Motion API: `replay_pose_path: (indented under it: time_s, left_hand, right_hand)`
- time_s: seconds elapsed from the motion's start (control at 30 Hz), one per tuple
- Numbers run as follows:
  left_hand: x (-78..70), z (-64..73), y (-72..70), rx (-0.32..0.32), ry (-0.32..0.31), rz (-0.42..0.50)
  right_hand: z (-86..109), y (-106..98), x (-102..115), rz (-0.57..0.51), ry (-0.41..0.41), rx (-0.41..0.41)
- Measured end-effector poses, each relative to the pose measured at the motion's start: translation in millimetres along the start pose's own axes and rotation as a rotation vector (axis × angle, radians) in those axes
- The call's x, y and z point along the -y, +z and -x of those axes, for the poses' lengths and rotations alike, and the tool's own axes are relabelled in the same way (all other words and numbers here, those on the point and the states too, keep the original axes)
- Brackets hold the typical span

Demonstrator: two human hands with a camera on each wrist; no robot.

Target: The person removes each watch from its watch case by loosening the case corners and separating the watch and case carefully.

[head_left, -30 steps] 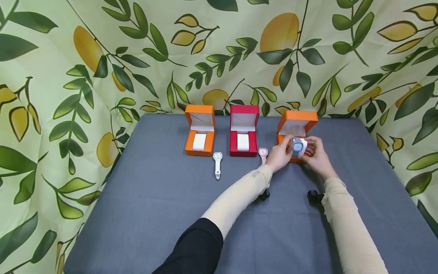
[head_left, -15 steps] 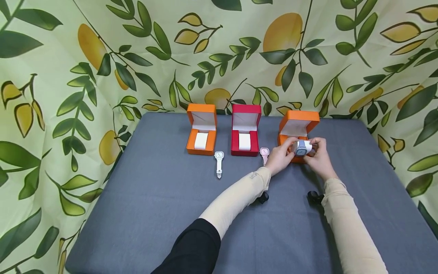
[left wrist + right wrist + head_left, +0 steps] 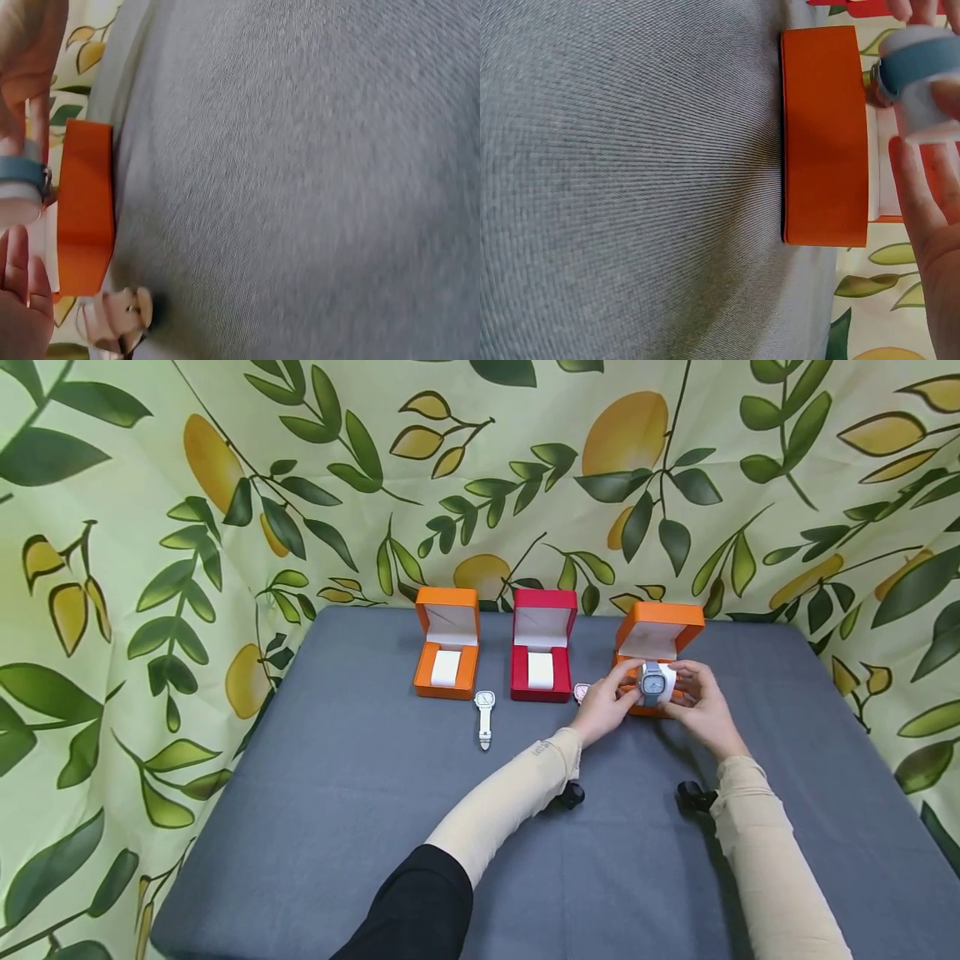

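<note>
A blue-strapped wristwatch (image 3: 653,683) is wrapped round a white watch cushion (image 3: 670,680), dial up in the head view. My left hand (image 3: 602,707) holds the cushion from the left and my right hand (image 3: 705,703) from the right, fingers and thumbs at its two ends. They hold it over the open orange box (image 3: 656,618) at the right. In the right wrist view, the blue strap (image 3: 922,66) circles the cushion and its buckle faces the orange box (image 3: 825,135). A pink watch (image 3: 581,692) lies just left of my left hand, mostly hidden by it.
An open orange box (image 3: 423,668) and an open red box (image 3: 519,672) stand at the back, each with a white cushion inside. A white watch (image 3: 484,718) lies before them on the grey table (image 3: 337,760). A leaf-patterned cloth (image 3: 315,485) hangs behind.
The watch and cushion tipped so the dial turned toward the person, then turned back up. My left hand has shifted slightly and covers more of the pink watch. The head view has drifted a little.
</note>
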State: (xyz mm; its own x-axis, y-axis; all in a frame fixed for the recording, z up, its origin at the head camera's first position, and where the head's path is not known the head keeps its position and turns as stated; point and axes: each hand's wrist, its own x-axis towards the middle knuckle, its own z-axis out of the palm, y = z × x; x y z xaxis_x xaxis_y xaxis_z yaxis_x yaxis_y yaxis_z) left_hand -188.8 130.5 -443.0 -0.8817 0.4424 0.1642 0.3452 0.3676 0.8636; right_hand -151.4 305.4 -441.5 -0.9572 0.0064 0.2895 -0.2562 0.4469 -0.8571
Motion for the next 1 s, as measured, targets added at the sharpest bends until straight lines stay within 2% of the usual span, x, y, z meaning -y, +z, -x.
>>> replay_pose_path:
  time_s: [0.13, 0.33, 0.5, 0.73, 0.87, 1.0]
  left_hand:
    - [1.1, 1.0, -6.8, 0.022, -0.003, 0.042]
    - [2.9, 2.2, -16.1, 0.054, -0.03, 0.113]
    - [1.3, 4.3, -25.0, 0.092, -0.062, 0.219]
    - [-3.3, 8.7, -32.0, 0.129, -0.168, 0.542]
    - [-7.8, 13.4, -33.6, 0.116, -0.191, 0.598]
    - [-10.7, 19.0, -35.0, 0.107, -0.21, 0.602]
  right_hand:
    - [1.4, -3, 2, 0.02, 0.016, 0.039]
    - [2.9, -5, 8, 0.052, 0.118, 0.089]
    - [4.8, -6, 12, 0.035, 0.176, 0.122]
    - [10.5, -4, 20, -0.049, 0.15, 0.121]
    - [13.6, -1, 22, -0.115, 0.111, 0.106]
    - [13.2, 3, 27, -0.25, 0.072, 0.151]
